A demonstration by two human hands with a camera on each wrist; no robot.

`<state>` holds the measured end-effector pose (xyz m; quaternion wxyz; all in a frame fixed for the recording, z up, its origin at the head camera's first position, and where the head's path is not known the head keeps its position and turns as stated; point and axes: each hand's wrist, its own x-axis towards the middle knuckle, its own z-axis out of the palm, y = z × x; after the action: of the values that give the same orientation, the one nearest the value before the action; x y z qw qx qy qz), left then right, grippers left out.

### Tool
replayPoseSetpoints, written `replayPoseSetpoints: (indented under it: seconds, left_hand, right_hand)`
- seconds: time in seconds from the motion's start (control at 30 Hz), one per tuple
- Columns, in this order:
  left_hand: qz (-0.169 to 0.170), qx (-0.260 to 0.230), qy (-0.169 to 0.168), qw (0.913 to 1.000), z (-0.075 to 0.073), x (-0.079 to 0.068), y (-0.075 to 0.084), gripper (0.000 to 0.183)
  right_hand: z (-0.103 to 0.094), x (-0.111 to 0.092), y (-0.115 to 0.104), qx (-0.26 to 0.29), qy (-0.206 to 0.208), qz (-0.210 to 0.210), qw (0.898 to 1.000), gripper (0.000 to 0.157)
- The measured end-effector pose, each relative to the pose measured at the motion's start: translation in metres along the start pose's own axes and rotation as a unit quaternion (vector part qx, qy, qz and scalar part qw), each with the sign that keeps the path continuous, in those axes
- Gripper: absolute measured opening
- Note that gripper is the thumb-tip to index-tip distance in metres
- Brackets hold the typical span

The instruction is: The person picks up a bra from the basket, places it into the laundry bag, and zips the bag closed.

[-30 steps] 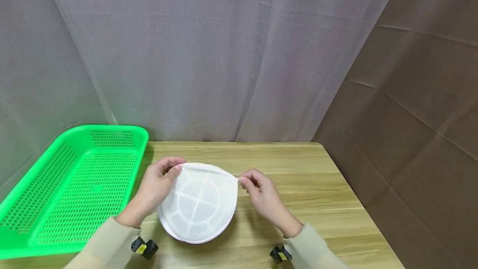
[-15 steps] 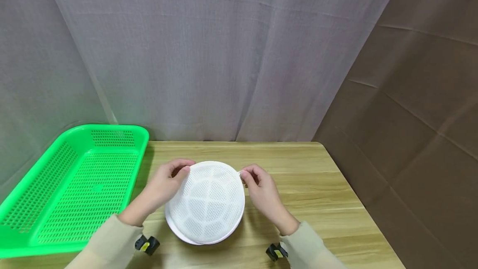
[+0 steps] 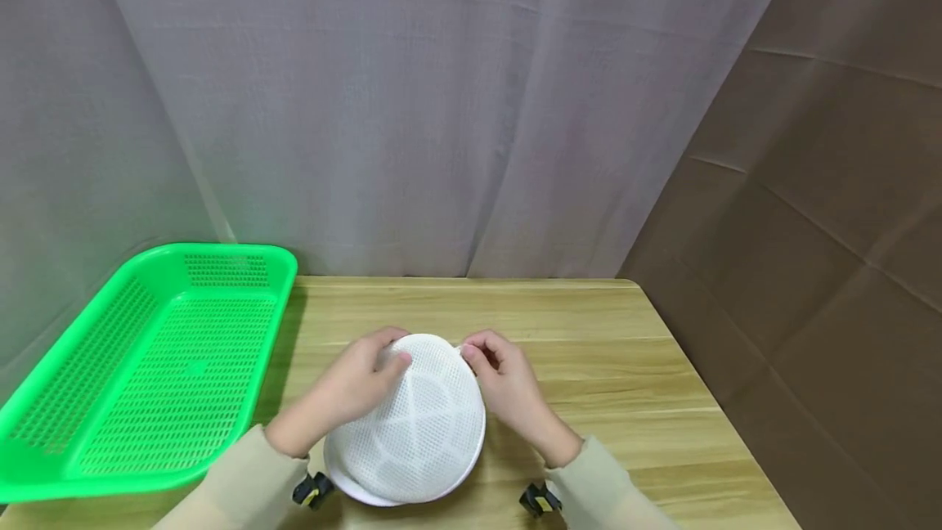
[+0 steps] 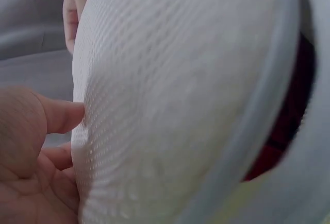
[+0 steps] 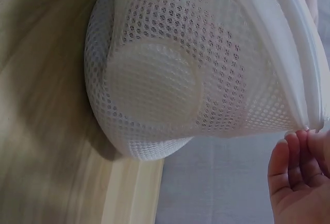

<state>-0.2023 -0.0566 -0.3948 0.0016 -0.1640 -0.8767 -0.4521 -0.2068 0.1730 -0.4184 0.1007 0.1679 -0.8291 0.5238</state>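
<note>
A round white mesh laundry bag [image 3: 423, 432] stands on the wooden table between the hands, its ribbed lid facing up. My left hand [image 3: 368, 379] pinches the lid's far left edge, thumb on top and fingers behind. At the far right of the rim, my right hand [image 3: 508, 375] pinches a small tab where the white edge bands meet, seen close in the right wrist view. That view also shows the bag's mesh side with a round patch [image 5: 154, 82]. Through a gap at the rim, something dark red [image 4: 289, 116] shows inside in the left wrist view.
A large green plastic basket [image 3: 283, 309] with slotted walls and floor stands at the left on the wooden table [image 3: 589, 350]. A grey curtain [image 3: 368, 105] hangs behind the table, and a brown cloth [image 3: 824, 227] hangs along its right side.
My left hand has slid right along the lid's far edge, nearer my right hand. The lid looks rounder and flatter, and the bag has shifted slightly right. My right hand moved slightly left.
</note>
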Motion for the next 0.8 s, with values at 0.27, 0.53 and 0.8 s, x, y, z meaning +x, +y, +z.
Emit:
replayPoseSetpoints:
  seconds: [0.27, 0.53, 0.8]
  left_hand:
    - [0.026, 0.016, 0.017, 0.9994, 0.008, -0.001, 0.002, 0.011]
    - [0.031, 0.017, 0.033, 0.9988, 0.009, 0.0, -0.003, 0.009]
    - [0.026, 0.011, 0.036, 0.9989, 0.007, -0.001, -0.007, 0.008]
  right_hand:
    - [0.005, -0.004, -0.002, -0.002, -0.034, -0.005, 0.999, 0.009]
    - [0.006, -0.006, -0.018, -0.015, -0.037, 0.002, 0.999, 0.008]
    - [0.005, -0.008, -0.027, -0.024, -0.05, -0.012, 0.998, 0.009]
